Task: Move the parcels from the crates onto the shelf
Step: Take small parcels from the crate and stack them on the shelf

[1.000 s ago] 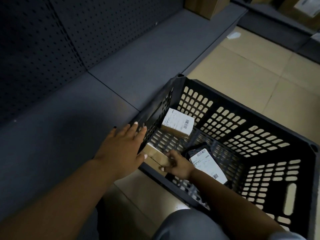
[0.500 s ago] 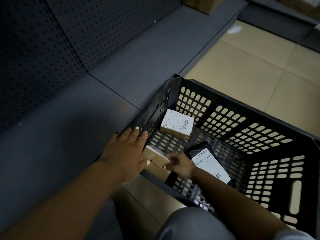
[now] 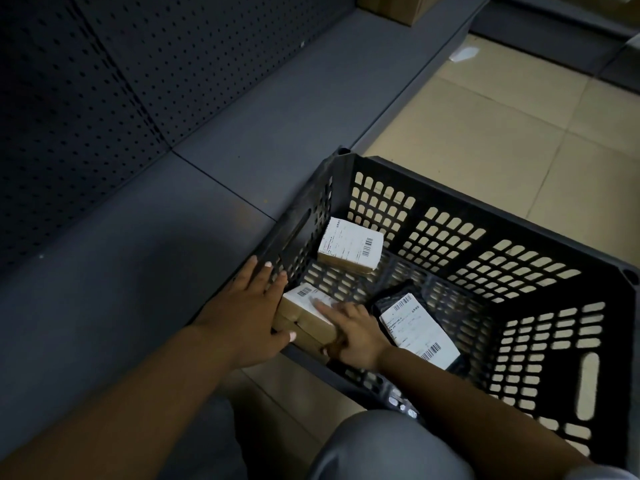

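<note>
Gripping a brown box parcel (image 3: 306,315) at the crate's (image 3: 540,341) nine o'clock corner, the right hand (image 3: 353,336) laid fingers across its white label with the thumb curled on its near side, while the left hand (image 3: 247,315) pressed nearly straight fingers against its nine o'clock side. A second box (image 3: 349,245) sat at twelve, a black mailer (image 3: 419,329) at three. The grey shelf (image 3: 156,237) lay at nine o'clock of the crate.
</note>
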{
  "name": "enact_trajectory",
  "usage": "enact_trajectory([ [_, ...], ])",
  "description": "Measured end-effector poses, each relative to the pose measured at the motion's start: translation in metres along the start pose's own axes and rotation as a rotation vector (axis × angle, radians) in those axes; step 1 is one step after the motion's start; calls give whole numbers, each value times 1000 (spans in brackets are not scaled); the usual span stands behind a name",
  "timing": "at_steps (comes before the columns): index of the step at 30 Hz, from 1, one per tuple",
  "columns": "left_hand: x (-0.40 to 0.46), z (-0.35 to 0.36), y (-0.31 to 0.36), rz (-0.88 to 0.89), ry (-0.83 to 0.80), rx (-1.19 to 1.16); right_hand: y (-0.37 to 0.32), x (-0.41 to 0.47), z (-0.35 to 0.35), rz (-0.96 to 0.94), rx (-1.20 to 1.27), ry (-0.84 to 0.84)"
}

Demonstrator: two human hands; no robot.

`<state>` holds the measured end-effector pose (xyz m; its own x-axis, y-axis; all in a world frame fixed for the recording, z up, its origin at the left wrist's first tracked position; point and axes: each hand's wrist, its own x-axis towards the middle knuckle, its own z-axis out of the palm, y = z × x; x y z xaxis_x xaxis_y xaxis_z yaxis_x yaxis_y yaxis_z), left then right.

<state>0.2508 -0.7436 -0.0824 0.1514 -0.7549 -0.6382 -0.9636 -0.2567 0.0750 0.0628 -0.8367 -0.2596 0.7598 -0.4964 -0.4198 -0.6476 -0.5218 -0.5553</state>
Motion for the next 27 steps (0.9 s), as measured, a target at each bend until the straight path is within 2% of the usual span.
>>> enact_trajectory([
  [6,-3,2,1,-1,11,28,1,3,4,-12,-59,25],
  [11,-3,4,0,-2,11,34,9,4,18,-25,76,-3],
  [15,-4,5,1,-4,10,28,5,0,6,-34,-52,-4],
  [19,-4,3,3,-8,13,50,-4,-8,-9,-120,-276,196],
  [22,0,0,7,1,19,86,16,-27,-37,-44,-297,357],
  [27,11,-12,19,19,67,117,68,-83,-63,18,-427,421],
])
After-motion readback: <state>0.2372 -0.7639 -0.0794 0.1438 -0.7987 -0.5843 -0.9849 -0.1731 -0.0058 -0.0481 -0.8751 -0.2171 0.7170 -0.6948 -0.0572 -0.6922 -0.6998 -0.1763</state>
